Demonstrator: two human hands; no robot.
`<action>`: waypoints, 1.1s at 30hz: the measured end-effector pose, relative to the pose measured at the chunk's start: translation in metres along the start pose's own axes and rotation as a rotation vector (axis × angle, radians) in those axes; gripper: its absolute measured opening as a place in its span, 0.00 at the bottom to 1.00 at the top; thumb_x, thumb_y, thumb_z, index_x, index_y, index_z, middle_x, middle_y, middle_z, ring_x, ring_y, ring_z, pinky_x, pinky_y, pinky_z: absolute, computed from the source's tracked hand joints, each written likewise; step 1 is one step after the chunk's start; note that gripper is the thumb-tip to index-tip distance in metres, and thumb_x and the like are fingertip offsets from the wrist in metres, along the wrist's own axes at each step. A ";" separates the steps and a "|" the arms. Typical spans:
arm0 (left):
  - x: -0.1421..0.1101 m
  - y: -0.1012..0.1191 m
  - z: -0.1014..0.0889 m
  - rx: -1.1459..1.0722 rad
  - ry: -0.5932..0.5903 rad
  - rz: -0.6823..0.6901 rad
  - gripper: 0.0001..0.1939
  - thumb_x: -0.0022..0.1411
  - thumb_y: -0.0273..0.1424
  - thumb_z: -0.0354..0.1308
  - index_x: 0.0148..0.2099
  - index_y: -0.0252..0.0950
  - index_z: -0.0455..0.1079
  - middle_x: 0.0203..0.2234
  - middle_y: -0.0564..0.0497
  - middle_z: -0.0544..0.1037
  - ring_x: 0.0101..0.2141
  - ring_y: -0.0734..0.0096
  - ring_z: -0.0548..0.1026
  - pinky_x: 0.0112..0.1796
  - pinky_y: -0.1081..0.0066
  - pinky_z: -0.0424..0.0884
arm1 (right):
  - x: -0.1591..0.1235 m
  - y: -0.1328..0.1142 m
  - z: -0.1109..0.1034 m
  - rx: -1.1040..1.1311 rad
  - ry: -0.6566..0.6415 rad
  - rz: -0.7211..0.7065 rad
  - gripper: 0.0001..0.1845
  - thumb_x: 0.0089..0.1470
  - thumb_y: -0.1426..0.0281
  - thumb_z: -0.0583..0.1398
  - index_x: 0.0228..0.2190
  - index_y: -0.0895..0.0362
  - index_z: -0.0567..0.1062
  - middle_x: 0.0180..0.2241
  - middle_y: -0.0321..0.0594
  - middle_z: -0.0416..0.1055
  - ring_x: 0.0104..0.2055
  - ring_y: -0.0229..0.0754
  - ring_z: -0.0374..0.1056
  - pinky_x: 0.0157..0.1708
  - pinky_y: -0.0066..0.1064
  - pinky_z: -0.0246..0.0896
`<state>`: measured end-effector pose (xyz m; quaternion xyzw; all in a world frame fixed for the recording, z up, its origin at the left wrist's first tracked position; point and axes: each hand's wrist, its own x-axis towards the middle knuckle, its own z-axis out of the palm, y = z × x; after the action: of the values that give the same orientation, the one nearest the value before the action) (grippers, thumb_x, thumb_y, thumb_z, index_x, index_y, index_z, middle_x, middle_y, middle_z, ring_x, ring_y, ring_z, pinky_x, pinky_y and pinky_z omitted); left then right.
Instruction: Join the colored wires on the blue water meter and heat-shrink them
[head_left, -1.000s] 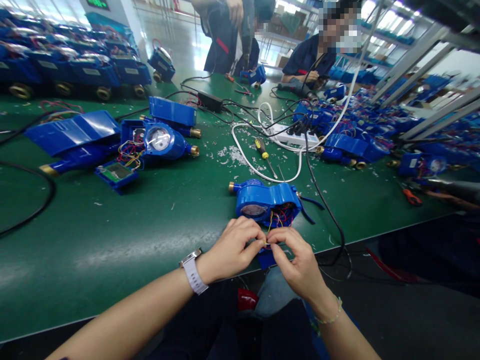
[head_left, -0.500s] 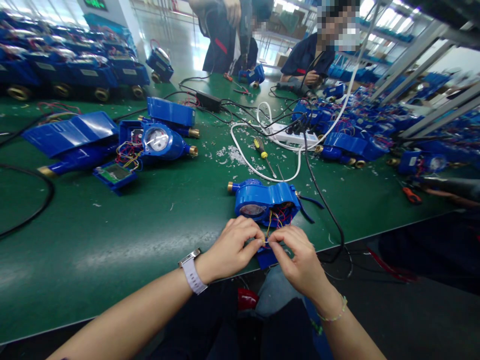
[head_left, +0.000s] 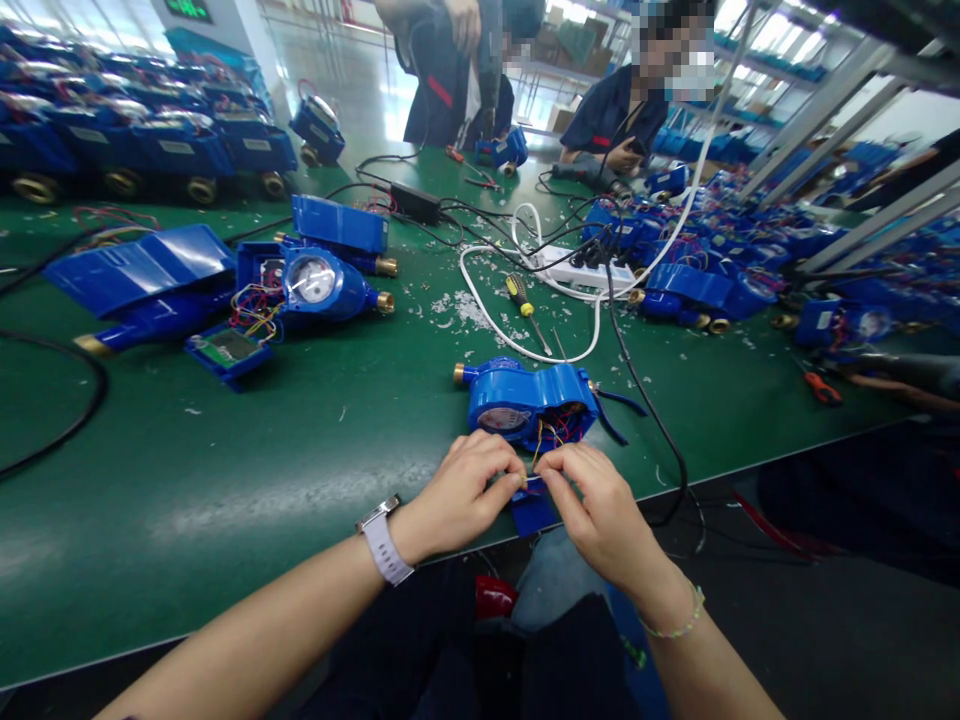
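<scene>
While both hands met at the near edge of the table (head_left: 225,480), the left hand (head_left: 461,490) and the right hand (head_left: 600,510) each pinched the thin coloured wires (head_left: 551,432) between thumb and forefinger, fingertips almost touching one another. Those wires ran out of the open blue meter (head_left: 525,400), which lay on its side just beyond the knuckles, brass end pointing left. A small blue part (head_left: 534,515) sat under the fingers, hanging partly over the table edge. Pulling too hard could, I judged, snap a wire or tear it loose inside the meter, since the strands looked fine and short. That blue part could also slide off the edge if nudged. A black cable (head_left: 645,400) looped close by the right wrist and might snag. A screwdriver (head_left: 525,305) lay farther back, well apart.
</scene>
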<state>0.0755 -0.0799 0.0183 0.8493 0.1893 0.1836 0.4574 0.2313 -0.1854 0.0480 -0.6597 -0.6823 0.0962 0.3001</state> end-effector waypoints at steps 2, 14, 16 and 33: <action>0.000 -0.001 0.000 -0.007 0.009 -0.008 0.10 0.68 0.30 0.49 0.34 0.36 0.67 0.34 0.52 0.74 0.39 0.67 0.68 0.42 0.64 0.58 | -0.005 0.001 -0.002 0.059 0.108 -0.021 0.05 0.61 0.75 0.54 0.34 0.57 0.68 0.33 0.40 0.68 0.37 0.44 0.64 0.38 0.36 0.58; 0.001 -0.004 0.002 -0.028 0.018 0.002 0.09 0.68 0.30 0.49 0.34 0.36 0.66 0.33 0.52 0.73 0.38 0.66 0.68 0.42 0.64 0.60 | -0.025 0.009 0.022 0.089 0.163 -0.035 0.06 0.60 0.77 0.58 0.39 0.56 0.73 0.37 0.42 0.70 0.41 0.43 0.67 0.41 0.35 0.64; 0.000 -0.004 0.001 -0.011 0.026 0.027 0.08 0.67 0.30 0.50 0.34 0.37 0.66 0.34 0.52 0.74 0.39 0.66 0.68 0.42 0.64 0.60 | -0.022 0.008 0.022 0.113 0.160 -0.025 0.06 0.61 0.77 0.57 0.36 0.56 0.73 0.35 0.40 0.69 0.39 0.42 0.67 0.39 0.34 0.63; 0.001 -0.002 0.003 0.078 0.086 0.088 0.04 0.62 0.29 0.55 0.34 0.37 0.68 0.32 0.52 0.74 0.39 0.66 0.69 0.42 0.65 0.60 | -0.010 -0.001 0.014 0.175 0.069 0.096 0.09 0.62 0.74 0.52 0.31 0.57 0.70 0.29 0.39 0.68 0.32 0.40 0.64 0.33 0.31 0.59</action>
<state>0.0777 -0.0803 0.0152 0.8652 0.1782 0.2325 0.4070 0.2224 -0.1916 0.0344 -0.6659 -0.6281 0.1467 0.3749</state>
